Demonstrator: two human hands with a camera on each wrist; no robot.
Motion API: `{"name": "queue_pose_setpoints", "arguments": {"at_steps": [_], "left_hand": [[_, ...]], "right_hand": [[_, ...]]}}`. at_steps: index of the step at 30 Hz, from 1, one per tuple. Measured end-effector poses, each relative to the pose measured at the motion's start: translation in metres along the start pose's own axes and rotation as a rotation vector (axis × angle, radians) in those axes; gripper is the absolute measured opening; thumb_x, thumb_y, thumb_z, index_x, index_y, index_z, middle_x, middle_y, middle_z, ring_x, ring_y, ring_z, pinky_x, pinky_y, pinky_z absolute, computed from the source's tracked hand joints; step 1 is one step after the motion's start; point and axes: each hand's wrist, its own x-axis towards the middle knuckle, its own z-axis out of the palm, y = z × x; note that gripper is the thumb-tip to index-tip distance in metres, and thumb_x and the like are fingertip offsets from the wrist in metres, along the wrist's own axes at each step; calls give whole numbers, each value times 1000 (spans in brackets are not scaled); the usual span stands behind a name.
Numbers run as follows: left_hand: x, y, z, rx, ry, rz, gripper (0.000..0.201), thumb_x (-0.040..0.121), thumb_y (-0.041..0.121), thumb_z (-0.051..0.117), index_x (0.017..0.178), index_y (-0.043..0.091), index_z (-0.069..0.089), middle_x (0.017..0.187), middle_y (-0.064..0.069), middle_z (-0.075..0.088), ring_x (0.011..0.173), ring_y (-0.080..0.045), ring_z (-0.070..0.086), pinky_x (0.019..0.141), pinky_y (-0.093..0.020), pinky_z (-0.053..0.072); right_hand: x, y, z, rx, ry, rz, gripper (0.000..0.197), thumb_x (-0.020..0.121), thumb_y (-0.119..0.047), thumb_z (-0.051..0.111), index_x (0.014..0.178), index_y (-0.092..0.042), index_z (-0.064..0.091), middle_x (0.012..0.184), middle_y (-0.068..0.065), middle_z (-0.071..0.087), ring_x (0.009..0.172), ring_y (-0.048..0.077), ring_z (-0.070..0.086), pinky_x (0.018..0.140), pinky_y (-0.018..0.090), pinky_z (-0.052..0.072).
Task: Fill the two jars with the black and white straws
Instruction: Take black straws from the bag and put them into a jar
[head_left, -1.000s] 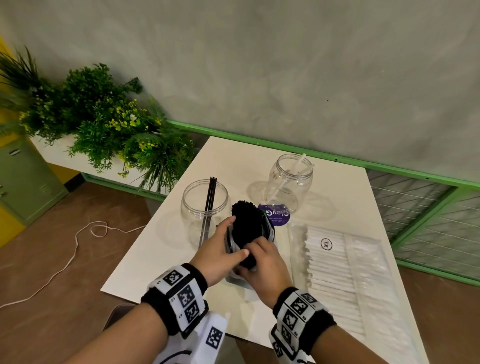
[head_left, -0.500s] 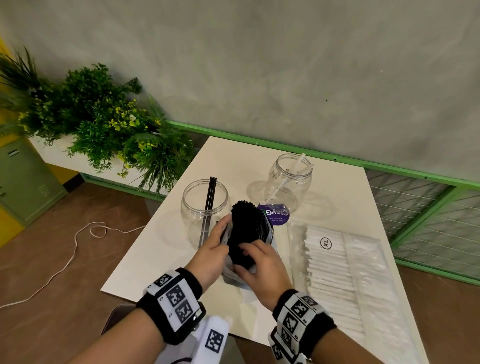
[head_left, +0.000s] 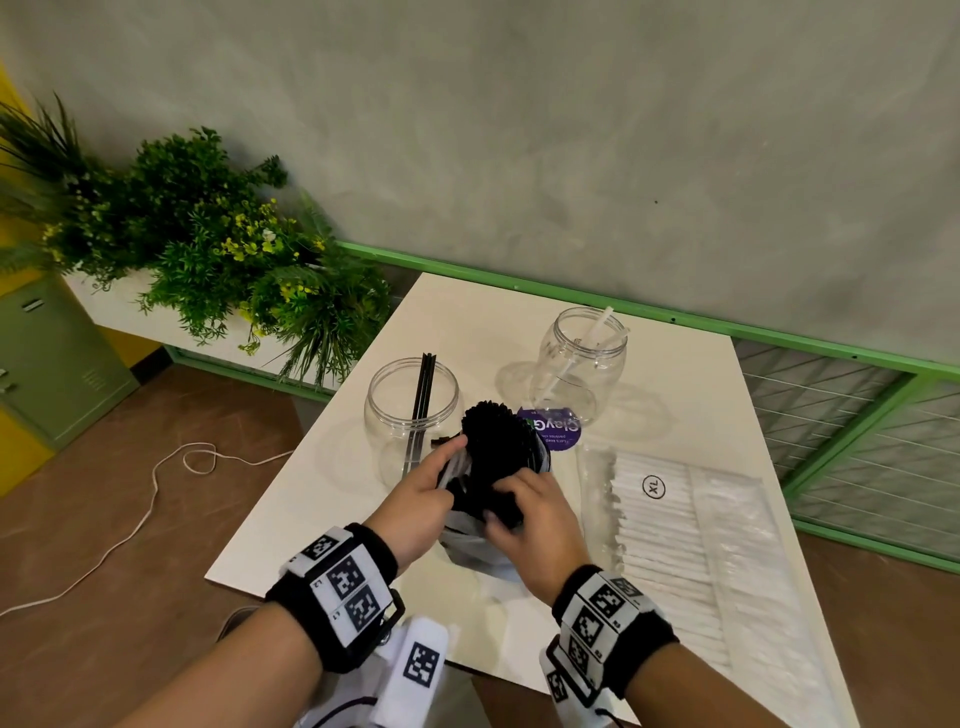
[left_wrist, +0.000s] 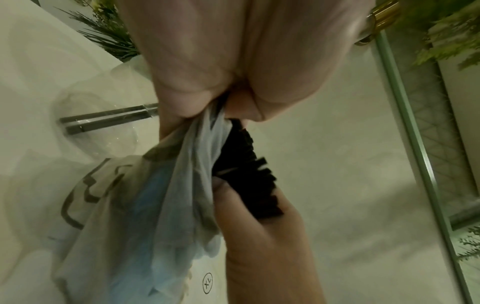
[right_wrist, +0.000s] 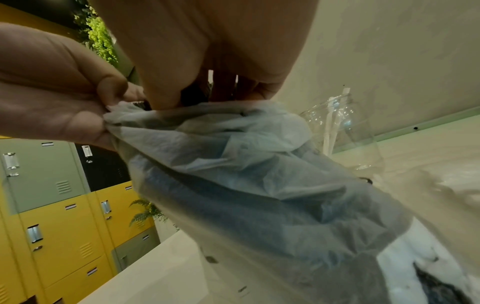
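Centrally: left hand (head_left: 421, 501) pinches plastic bag (left_wrist: 145, 216) rim; right hand (head_left: 540, 525) fingers curled round black straw bundle (head_left: 498, 457).

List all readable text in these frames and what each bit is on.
"XL": round mark on the pack of white straws.
"ClayG…", upside down, partly hidden: purple round label by the black straws.
Small print under it: too small.
Wristband numbers: too small.
Bag markings: blurred.

jars (head_left: 413, 415) flanking straw bundle (head_left: 496, 457), open tabletop (head_left: 311, 499) left
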Motion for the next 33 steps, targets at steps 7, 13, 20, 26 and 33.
{"name": "queue_pose_setpoints", "arguments": {"at_steps": [7,13,20,26,33], "left_hand": [[2,-1,-2,54,18,-5,73,81,-20,27,141,21,38,143,1,43,135,-12,36,116,-36,26],[-2,3,1,93,-31,4,71,82,-22,27,140,17,40,138,2,46,131,-10,39,113,-26,28],[-4,1,-1,94,-43,-15,73,80,-23,28,136,22,44,140,1,47,132,-10,40,114,-30,28],[1,0,-7,8,-43,-26,76,69,-9,38,136,27,46,138,2,52,131,-14,44,114,-45,28],[3,3,0,-55,-57,-50,74,75,-14,40,132,31,48,134,0,55,126,-17,49,112,-47,32]], "right_hand": [[18,14,-31,-164,225,-88,69,74,-15,75,133,-19,39,125,8,51,113,21,43,98,29,37],[46,29,-38,-254,22,-241,43,86,-37,59,124,-18,59,120,0,62,107,24,55,90,40,50],[57,21,-39,-297,54,-159,45,91,-48,42,119,-18,59,111,4,57,98,26,49,87,41,48],[-5,-4,-30,-138,168,-451,28,95,-36,52,115,-16,53,109,4,53,99,23,49,89,31,40],[-17,6,-6,-372,-102,-313,55,68,-53,68,110,-23,48,99,-7,59,88,17,54,77,27,30]]}}
